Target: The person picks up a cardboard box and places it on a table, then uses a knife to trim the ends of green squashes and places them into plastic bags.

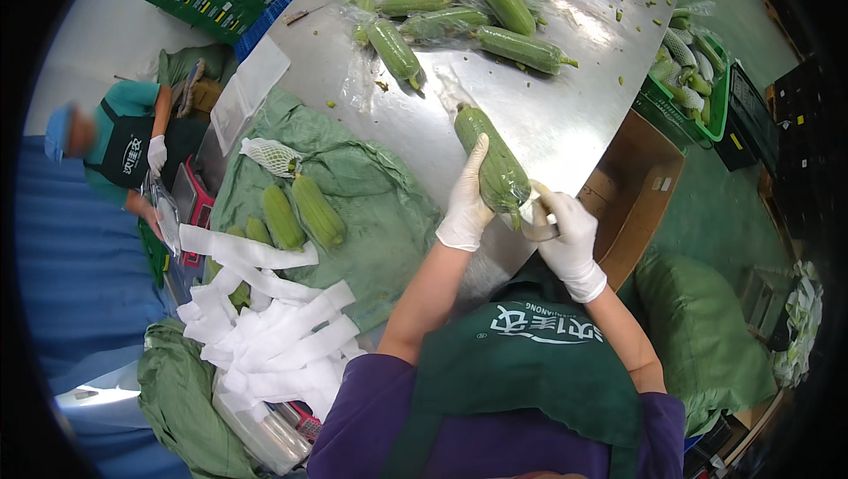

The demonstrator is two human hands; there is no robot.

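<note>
My left hand [469, 197], in a white glove, is closed around a green luffa-like gourd [490, 157] wrapped in clear film. At the gourd's lower end is my gloved right hand [562, 224], its fingers bent around a shiny, ring-like item, perhaps a roll of clear tape [540, 228]; its exact kind is unclear. Film-wrapped gourds [507, 5] lie in a loose group farther up the steel table [430, 108]. To the left, bare gourds [318, 210] and one in a white foam net [268, 155] rest on a green woven sack [377, 214].
White foam strips [278, 340] are heaped at lower left. A knife [298, 16] lies near the table's far-left edge. A co-worker [126, 141] stands at left by a red scale [199, 194]. At right are a cardboard box [636, 194] and a green crate of gourds [719, 108].
</note>
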